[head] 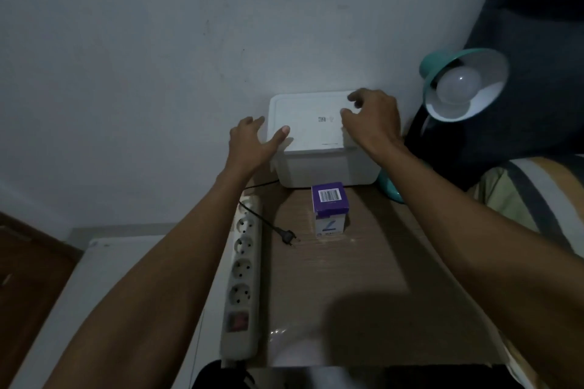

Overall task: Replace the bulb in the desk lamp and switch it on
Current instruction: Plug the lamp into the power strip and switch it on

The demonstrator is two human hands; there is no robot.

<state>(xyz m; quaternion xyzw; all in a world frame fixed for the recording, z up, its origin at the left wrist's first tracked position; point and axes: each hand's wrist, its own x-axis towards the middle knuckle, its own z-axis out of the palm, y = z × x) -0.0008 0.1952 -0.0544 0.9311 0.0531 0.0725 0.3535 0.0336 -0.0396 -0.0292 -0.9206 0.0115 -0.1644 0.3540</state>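
Head view: left hand (252,139) and right hand (371,117), fingers spread and grasping nothing, rest on white box (316,136), frame centre. Lamp (464,85), bulb (458,85) fitted, upper right; bulb carton (330,208) below box; plug (287,235) loose. Likely setup step; next: unscrew bulb.
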